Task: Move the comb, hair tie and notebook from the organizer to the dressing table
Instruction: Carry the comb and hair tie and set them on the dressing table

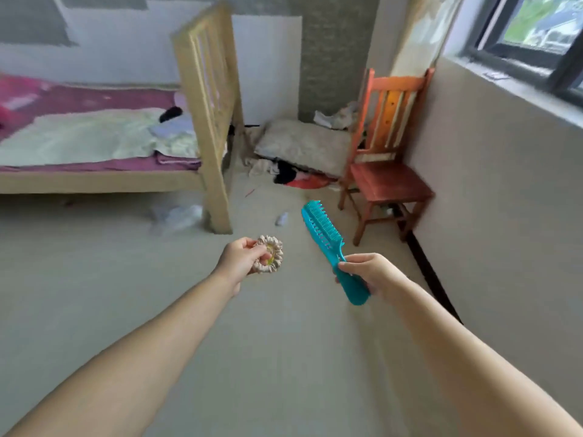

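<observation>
**Comb and hair tie held out over the bedroom floor**

A pale grey tiled floor (pixel 284 357) is filling most of the view, with both bare forearms stretching out over it. At the left, a light wooden bed frame with a slatted footboard (pixel 205 99) is carrying a magenta sheet and a cream blanket (pixel 82 137). Between the bed and the right-hand wall, a grey cushion (pixel 303 146) is lying tilted on a heap of mixed clothes (pixel 290 175). Just beside that heap, an orange-red wooden chair with a slatted back (pixel 388 181) is standing against the beige wall, beneath a dark-framed window (pixel 533 33).

The right hand (pixel 369 272) is gripping the handle of a teal plastic comb (pixel 328 244), fingers curled closed around it; the toothed end is pointing up and away toward the chair, clear of the floor. The left hand (pixel 239 257) is pinching a beige ruffled fabric hair tie (pixel 271 253) between thumb and fingertips, the ring facing the camera with a yellowish centre showing. The two hands are near each other, apart, with the comb and hair tie not touching. Small scraps of pale litter (pixel 179 216) are lying on the floor by the bed leg
</observation>
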A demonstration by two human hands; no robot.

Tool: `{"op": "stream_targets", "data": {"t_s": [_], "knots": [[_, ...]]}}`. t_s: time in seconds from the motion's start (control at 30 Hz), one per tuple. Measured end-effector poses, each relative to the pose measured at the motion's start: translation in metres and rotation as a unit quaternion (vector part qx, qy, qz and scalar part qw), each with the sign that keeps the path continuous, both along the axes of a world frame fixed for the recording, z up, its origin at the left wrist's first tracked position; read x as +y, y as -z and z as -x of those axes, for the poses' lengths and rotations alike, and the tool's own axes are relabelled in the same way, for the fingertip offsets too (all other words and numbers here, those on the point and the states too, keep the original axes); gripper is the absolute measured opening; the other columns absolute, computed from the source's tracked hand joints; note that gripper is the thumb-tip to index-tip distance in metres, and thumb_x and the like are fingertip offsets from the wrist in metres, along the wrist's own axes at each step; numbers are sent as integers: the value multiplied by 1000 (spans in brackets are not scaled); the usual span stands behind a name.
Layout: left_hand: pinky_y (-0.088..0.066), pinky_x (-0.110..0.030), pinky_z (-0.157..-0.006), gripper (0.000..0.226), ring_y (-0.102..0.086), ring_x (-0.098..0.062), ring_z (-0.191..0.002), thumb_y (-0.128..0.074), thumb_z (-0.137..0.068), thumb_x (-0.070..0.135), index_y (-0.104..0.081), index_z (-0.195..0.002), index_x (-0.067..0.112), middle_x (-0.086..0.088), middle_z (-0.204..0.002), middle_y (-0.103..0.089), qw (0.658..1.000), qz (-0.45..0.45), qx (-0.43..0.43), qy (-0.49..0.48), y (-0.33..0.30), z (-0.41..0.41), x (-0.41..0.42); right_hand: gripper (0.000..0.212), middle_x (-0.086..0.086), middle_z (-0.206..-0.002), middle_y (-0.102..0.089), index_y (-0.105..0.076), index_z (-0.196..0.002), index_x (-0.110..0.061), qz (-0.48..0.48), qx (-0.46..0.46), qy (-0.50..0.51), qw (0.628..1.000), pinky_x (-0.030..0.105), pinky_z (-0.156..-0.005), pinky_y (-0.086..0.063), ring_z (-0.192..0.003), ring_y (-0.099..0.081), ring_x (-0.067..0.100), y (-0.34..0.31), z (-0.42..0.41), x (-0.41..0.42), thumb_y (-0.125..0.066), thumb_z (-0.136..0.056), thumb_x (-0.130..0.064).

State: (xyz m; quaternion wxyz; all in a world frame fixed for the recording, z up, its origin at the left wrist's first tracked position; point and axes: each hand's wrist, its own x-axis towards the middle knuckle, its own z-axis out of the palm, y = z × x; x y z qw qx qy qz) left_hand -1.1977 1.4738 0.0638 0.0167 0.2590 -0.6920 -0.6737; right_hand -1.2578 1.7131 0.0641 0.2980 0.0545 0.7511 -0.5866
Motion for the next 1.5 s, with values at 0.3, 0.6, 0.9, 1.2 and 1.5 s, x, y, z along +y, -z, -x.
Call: {"op": "stream_targets", "data": {"t_s": [0.3, 0.6, 0.9, 1.2, 1.5], "knots": [[-47, -23, -55, 16, -55, -15, -59, -60, -76, 0, -58, -68, 14, -8, -68, -60, 958, 20, -80, -276, 22, -109, -267, 30, 8, -85, -60, -62, -113, 1, -4, -53, -217, 975, 30, -66, -45, -68, -54, 14, 27, -13, -339, -64, -83, -2], [-44, -20, -54, 15, -50, -14, -59, -59, -79, 4, -57, -68, 13, -2, -62, -60, 889, -33, -80, -449, 28, -151, -497, 31, 5, -89, -61, -62, -112, -1, 9, -133, -371, 919, 34, -88, -45, -93, -55, 21, 49, -5, -632, -67, -81, -3], [-43, -21, -59, 4, -57, -7, -64, -56, -84, 11, -59, -81, 12, 2, -71, -64, 809, -53, -65, -582, 19, -204, -696, 30, 4, -95, -61, -64, -109, -5, -42, -149, -508, 847, 34, -84, -43, -85, -58, 16, 34, -33, -914, -69, -80, -6], [-44, -24, -64, 14, -59, -13, -68, -56, -86, 12, -59, -99, 8, -1, -78, -67, 779, -59, -34, -624, 27, -257, -941, 34, 6, -97, -60, -62, -114, -4, -33, -124, -542, 830, 34, -87, -42, -86, -58, 18, 30, -79, -1185, -67, -81, -7], [-44, -31, -79, 5, -59, -13, -68, -56, -87, 14, -56, -91, 11, 0, -74, -67, 804, -42, -35, -592, 11, -269, -1210, 38, 6, -99, -61, -62, -115, -9, -41, -99, -522, 846, 38, -89, -43, -98, -57, 22, 18, -90, -1447, -71, -78, -9]]}}
